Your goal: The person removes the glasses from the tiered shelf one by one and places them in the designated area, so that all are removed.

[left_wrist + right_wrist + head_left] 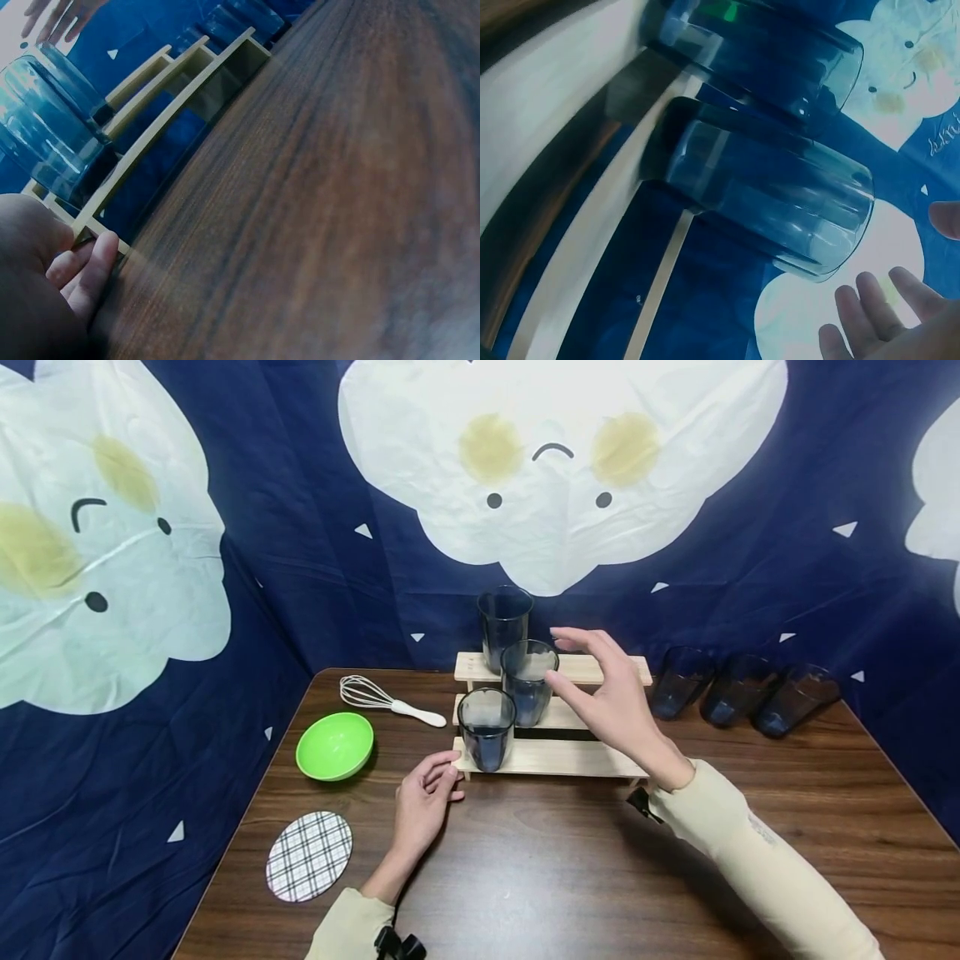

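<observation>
Beside middle glass [528, 697], right grip [611, 706] spread; left grip [422, 800] pinching rack [573, 758], contact partly hidden.

I see smoky blue-grey glasses [487, 732], a pale wood rack [570, 757] and a brown table [540, 868] with dark grain. I pick out a lime-green bowl [335, 747], a white whisk [417, 712], a white coaster [309, 857] with black plaid, and cream sleeves [765, 852]. My feed shows a navy backdrop [292, 510] with white clouds [480, 531], yellow spots [491, 447] and white triangles [176, 832].

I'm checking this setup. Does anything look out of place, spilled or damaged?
On the backdrop, the cloud face behind the three-tier wooden rack is upside down, eyes below mouth, so the backdrop seems hung inverted. No spill or damage shows.
</observation>
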`<move>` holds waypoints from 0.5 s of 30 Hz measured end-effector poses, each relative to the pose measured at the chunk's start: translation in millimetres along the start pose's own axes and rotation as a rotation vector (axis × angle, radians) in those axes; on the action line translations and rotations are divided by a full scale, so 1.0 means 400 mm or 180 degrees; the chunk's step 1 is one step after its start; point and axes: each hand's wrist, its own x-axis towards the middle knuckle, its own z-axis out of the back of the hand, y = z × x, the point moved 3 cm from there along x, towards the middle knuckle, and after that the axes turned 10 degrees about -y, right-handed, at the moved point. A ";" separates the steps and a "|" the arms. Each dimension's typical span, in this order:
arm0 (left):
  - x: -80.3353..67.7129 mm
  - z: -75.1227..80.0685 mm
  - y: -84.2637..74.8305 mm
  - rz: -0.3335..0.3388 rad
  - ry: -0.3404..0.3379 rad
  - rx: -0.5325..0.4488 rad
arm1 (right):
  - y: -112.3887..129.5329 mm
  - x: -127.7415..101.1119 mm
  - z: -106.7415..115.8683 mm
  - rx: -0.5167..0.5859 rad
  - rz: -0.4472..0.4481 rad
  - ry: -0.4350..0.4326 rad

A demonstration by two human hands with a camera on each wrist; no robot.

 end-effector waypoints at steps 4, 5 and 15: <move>0.000 -0.001 -0.002 -0.0010 -0.0007 0.0001 | -0.003 0.019 -0.023 0.0026 -0.0123 -0.0035; 0.000 -0.001 -0.003 -0.0015 -0.0008 0.0001 | -0.004 0.024 -0.027 0.0045 -0.0152 -0.0067; -0.001 -0.004 -0.007 -0.0006 -0.0007 0.0005 | -0.013 0.083 -0.060 0.0211 -0.0124 -0.0395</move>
